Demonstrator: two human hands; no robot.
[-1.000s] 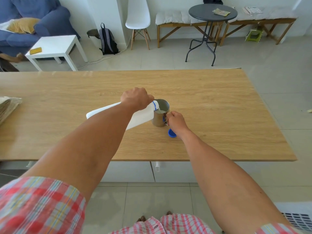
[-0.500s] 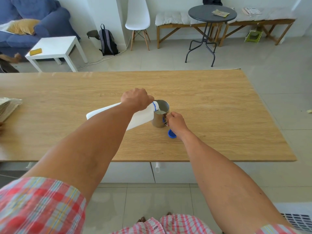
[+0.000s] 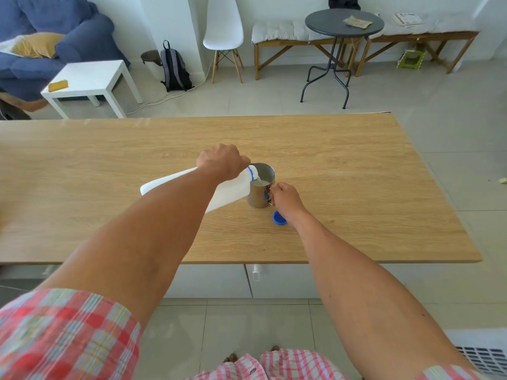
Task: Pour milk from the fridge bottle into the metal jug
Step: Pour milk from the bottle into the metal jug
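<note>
A white plastic milk bottle (image 3: 231, 192) with a blue neck ring lies tipped almost flat, its mouth over the rim of the metal jug (image 3: 258, 196). My left hand (image 3: 220, 161) grips the bottle near its neck from above. White milk shows inside the jug. My right hand (image 3: 286, 200) holds the jug's handle on its right side. The jug stands upright on the wooden table (image 3: 356, 171). The blue bottle cap (image 3: 279, 218) lies on the table just in front of the jug, beside my right wrist.
Beyond the table's far edge stand a white side table (image 3: 90, 80), a white chair (image 3: 223, 28), a backpack (image 3: 175, 68), a round dark table (image 3: 343, 26) and a wooden bench (image 3: 411, 37). A blue sofa (image 3: 49, 37) is at the far left.
The bottle stays tipped over the jug and both hands hold their places. The view has shifted slightly, and the stack at the table's left edge is out of view.
</note>
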